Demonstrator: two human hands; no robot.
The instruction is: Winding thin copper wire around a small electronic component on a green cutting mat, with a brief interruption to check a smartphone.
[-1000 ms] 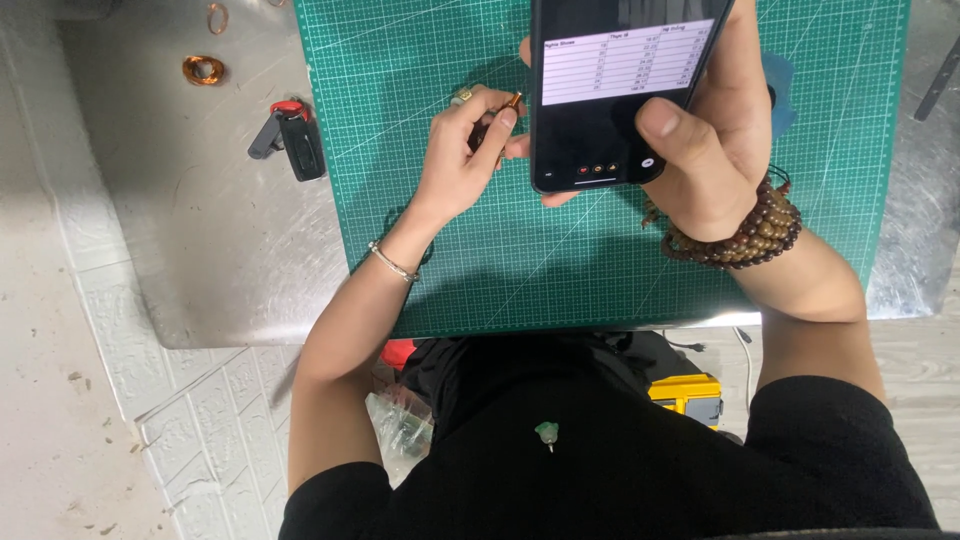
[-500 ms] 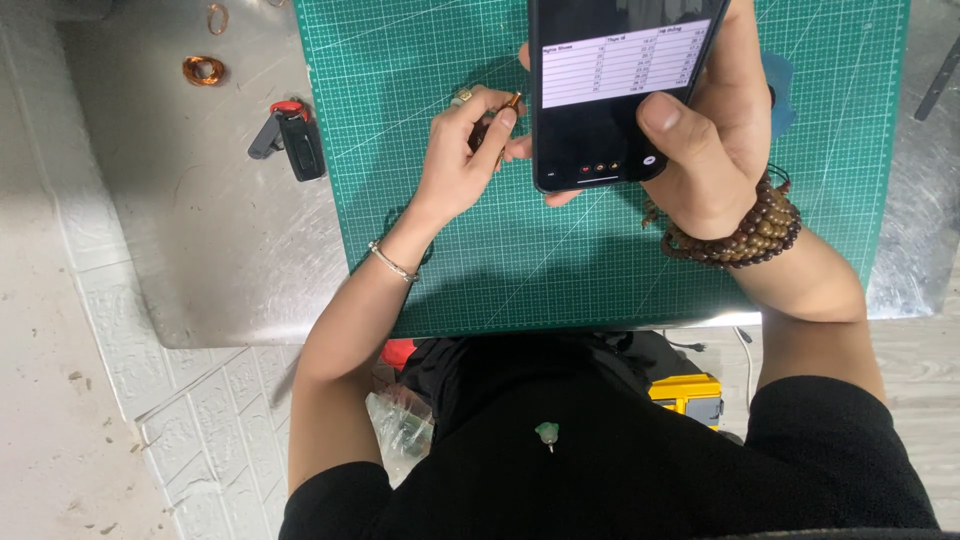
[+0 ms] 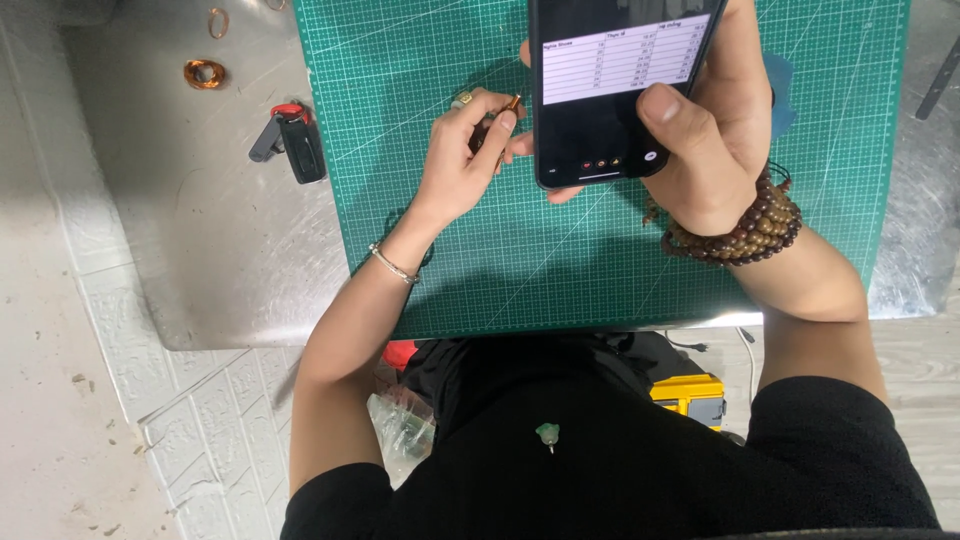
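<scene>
My right hand (image 3: 705,150) holds a dark smartphone (image 3: 610,90) upright over the green cutting mat (image 3: 600,260); its lit screen carries a table, and my thumb rests on the lower screen. A string of brown wooden beads wraps my right wrist. My left hand (image 3: 460,160) rests on the mat just left of the phone, its fingers pinched on a small thin copper-coloured piece (image 3: 513,103). A ring sits on a finger of that hand and a thin silver bracelet on its wrist.
The mat lies on a metal table (image 3: 230,250). A black key fob with a red tab (image 3: 290,140) lies left of the mat, and a copper wire coil (image 3: 204,73) and a thin copper ring (image 3: 218,21) farther back. A yellow tool (image 3: 690,395) lies below the table edge.
The phone has tilted slightly in my right hand. My left hand keeps its pinch on the small piece in the same spot.
</scene>
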